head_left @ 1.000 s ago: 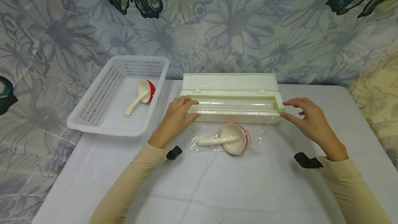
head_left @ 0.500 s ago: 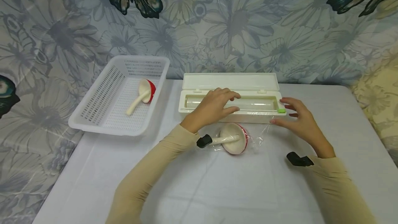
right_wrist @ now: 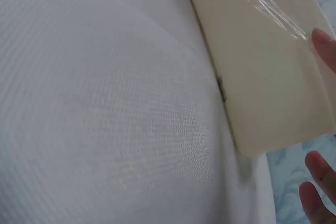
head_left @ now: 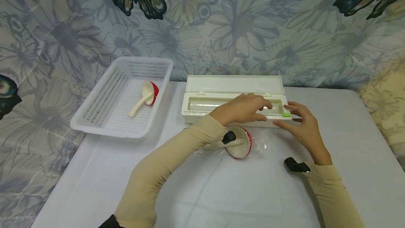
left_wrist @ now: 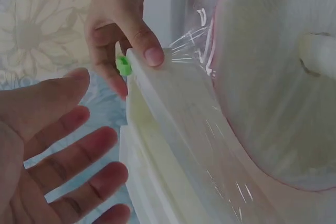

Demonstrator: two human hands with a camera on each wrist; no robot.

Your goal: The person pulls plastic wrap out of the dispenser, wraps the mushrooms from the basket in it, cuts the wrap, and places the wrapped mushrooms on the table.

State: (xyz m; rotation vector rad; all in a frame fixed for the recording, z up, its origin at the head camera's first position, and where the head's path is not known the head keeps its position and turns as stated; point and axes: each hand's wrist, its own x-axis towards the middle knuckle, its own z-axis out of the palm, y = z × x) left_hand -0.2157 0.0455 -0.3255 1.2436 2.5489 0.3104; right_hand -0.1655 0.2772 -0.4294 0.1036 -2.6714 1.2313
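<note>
A white cling film dispenser (head_left: 196, 117) lies with its lid raised, a film roll inside and a green slider (head_left: 286, 114) at its right end. My left hand (head_left: 245, 109) hovers over the dispenser's right half, fingers spread and holding nothing, as the left wrist view shows. At the right end my right hand (head_left: 302, 122) grips the dispenser's corner, its thumb (left_wrist: 149, 53) on the front face and fingers behind the end. In front lies a red-capped mushroom (head_left: 242, 150), stem up, with clear film (head_left: 261, 145) around it; my left wrist partly hides it.
A white slotted basket (head_left: 95, 129) stands at the left with another red-capped mushroom (head_left: 147, 94) lying in it. A white cloth covers the table (head_left: 246, 192). Patterned fabric (head_left: 221, 27) hangs behind.
My left hand has moved right along the dispenser, from its left end to near the right end. The green slider stays at the right end. My right hand has shifted slightly left onto the corner.
</note>
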